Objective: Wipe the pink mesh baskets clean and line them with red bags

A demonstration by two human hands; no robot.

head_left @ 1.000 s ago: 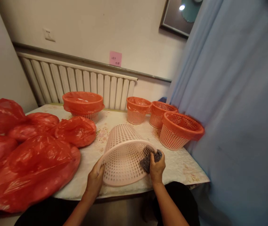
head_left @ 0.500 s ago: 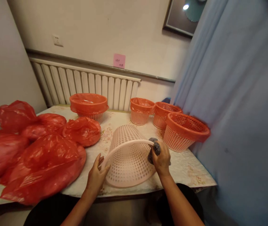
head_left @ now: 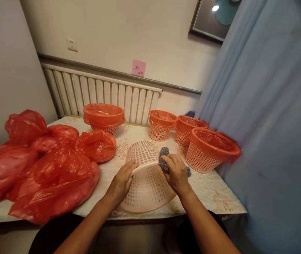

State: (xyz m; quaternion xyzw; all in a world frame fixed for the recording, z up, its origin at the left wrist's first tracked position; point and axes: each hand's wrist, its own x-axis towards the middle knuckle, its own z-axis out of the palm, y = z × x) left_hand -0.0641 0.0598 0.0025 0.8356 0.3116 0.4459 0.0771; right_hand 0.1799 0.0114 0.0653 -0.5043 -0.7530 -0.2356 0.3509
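A pale pink plastic wastebasket (head_left: 150,192) with a perforated wall lies on its side, its mouth facing me. My left hand (head_left: 122,180) grips the upper left of its rim, fingers over the outside and thumb toward the opening. A dark grey cloth (head_left: 164,159) is bunched in my right hand (head_left: 177,173), which presses it against the rim at the upper right. Part of the cloth sticks out beyond the far side of that hand. My palm hides the rest of it.
Several red plastic bags (head_left: 52,180) are heaped on the left of the table (head_left: 214,194). Baskets lined with red bags stand at the back left (head_left: 104,118) and along the right (head_left: 205,153). A blue curtain (head_left: 272,123) borders the right side; a radiator (head_left: 108,93) is behind.
My left hand has gone from beside the rim with fingers apart to gripping it higher up and further right. My right hand and the cloth have shifted left along the rim.
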